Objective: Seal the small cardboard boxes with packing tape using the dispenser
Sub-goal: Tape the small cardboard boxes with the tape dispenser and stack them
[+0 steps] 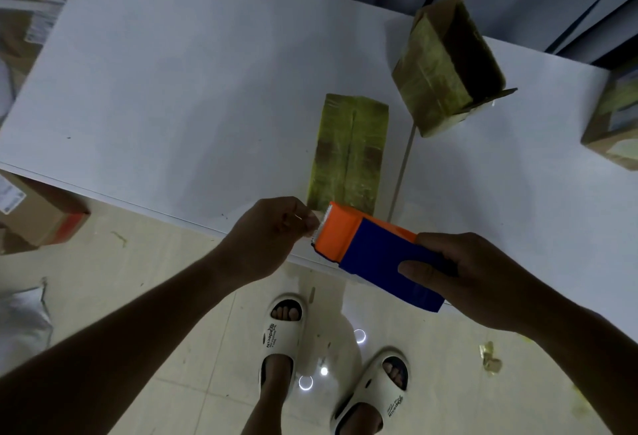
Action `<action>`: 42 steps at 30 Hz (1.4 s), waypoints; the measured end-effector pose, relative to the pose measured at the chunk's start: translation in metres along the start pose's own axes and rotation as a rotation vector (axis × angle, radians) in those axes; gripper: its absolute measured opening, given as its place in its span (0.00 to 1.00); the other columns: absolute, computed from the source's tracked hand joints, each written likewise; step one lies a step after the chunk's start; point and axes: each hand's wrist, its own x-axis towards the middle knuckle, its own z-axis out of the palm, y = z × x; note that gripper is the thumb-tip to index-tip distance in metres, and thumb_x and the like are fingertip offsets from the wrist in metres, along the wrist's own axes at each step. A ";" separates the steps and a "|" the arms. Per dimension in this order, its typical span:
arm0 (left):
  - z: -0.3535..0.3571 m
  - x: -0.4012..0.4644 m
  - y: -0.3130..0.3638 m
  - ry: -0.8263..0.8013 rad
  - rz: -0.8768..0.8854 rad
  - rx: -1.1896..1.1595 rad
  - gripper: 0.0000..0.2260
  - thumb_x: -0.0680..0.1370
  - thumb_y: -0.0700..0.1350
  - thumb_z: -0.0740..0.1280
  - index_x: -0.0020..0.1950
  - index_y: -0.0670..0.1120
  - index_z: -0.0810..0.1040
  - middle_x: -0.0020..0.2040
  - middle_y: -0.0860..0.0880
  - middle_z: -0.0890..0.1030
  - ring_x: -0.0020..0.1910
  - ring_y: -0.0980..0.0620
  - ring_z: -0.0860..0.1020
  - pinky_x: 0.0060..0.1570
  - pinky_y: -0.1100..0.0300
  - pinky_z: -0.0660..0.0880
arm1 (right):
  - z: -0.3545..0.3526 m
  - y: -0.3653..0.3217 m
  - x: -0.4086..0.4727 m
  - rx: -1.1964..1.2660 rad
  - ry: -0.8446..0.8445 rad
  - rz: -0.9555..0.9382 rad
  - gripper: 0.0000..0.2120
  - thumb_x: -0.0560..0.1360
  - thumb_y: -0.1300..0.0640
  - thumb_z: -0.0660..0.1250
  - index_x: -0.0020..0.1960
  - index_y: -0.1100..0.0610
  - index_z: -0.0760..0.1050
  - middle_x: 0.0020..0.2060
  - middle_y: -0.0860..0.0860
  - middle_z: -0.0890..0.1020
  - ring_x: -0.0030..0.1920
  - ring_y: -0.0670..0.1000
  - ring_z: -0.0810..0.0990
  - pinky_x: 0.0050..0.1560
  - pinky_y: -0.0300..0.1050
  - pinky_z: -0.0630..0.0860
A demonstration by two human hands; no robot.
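Note:
My right hand (462,272) grips the blue rear part of an orange and blue tape dispenser (366,244), held just off the near edge of the white table (172,89). My left hand (272,227) pinches the tape end at the dispenser's orange toothed front. A flat, tape-covered cardboard box (348,151) lies on the table right behind the dispenser. Farther back on the right stands a second cardboard box (445,68), tipped on its side with its flaps open.
A third box (614,124) sits at the table's right edge. A thin stick (404,165) lies beside the flat box. Cardboard boxes (38,213) stand on the floor at the left. Tape scraps (490,358) lie on the floor near my feet.

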 end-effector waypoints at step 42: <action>-0.029 0.007 -0.006 0.014 0.005 0.123 0.08 0.83 0.43 0.63 0.46 0.51 0.78 0.41 0.55 0.83 0.34 0.69 0.78 0.32 0.77 0.69 | 0.014 -0.010 -0.039 0.031 0.222 -0.057 0.08 0.76 0.44 0.63 0.41 0.33 0.77 0.33 0.44 0.82 0.30 0.41 0.79 0.29 0.29 0.71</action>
